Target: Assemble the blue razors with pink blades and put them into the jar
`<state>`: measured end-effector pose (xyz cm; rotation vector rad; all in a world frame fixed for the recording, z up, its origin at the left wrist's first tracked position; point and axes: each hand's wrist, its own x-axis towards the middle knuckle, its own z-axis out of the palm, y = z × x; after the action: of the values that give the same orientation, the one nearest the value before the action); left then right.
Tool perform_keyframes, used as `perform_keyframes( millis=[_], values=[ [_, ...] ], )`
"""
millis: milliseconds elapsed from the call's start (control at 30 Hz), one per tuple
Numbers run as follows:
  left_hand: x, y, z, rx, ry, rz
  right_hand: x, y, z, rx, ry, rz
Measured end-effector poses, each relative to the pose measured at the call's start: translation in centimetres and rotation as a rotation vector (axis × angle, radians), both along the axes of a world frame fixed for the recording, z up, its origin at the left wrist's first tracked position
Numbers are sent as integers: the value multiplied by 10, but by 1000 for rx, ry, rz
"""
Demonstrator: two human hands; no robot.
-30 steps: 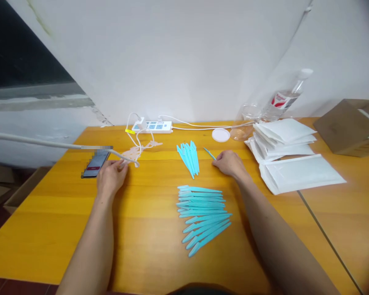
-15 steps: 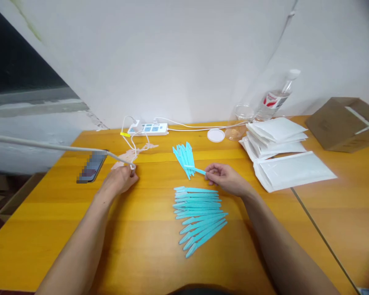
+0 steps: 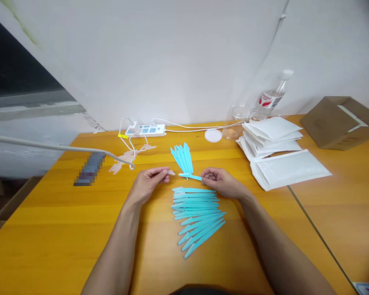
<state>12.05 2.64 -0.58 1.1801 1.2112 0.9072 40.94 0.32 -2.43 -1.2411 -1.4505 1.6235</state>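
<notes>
Between its thumb and fingers my left hand [image 3: 152,182] pinches a small clear blade cap [image 3: 171,173]. My right hand [image 3: 219,182] grips a turquoise eyebrow razor [image 3: 194,177] by its handle end, its head pointing left toward the cap, a short gap apart. Just beyond lies a loose pile of turquoise eyebrow razors [image 3: 183,157]. Nearer to me, a fanned row of similar razors [image 3: 198,205] has clear caps over the heads. Several loose clear caps [image 3: 123,159] are scattered to the left, partly under a white cable [image 3: 117,157].
A phone [image 3: 89,168] lies at the left. Along the wall stand a power strip [image 3: 150,130], a round white lid [image 3: 213,135], a clear plastic container [image 3: 233,123] and a bottle [image 3: 269,100]. White padded envelopes [image 3: 292,168] and a cardboard box [image 3: 332,127] occupy the right.
My left hand has moved right from the loose caps, bringing one cap close to the razor. My right hand has shifted slightly nearer with the razor.
</notes>
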Motion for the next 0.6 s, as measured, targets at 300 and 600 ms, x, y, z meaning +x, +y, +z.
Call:
perform_keyframes(
  millis=[300, 600],
  values=[
    [6, -11, -8, 96, 148, -46, 0, 0, 5, 25, -83, 21],
    [1, -11, -10, 80, 93, -73, -3, -2, 8, 17, -68, 25]
  ],
)
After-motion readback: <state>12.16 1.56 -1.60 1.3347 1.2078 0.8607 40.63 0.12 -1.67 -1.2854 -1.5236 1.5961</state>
